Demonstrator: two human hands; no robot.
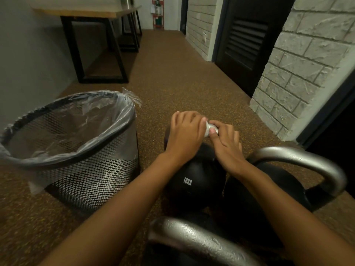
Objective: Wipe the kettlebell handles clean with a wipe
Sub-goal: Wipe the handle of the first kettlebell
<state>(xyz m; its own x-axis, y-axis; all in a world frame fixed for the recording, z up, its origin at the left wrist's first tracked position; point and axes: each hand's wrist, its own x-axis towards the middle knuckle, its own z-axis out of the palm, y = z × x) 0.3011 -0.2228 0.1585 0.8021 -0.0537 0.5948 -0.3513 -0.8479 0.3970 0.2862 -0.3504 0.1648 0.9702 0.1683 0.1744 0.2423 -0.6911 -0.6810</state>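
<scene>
both hands pinch wipe (209, 129) above 12kg kettlebell (194, 181), wrists close.

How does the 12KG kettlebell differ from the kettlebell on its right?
The 12KG kettlebell shows a white weight mark; the right kettlebell shows none from here. The right kettlebell's silver handle stands bare and untouched; the 12KG kettlebell's handle is hidden behind the left hand and right hand, which pinch the wipe. Both have black bodies.
</scene>
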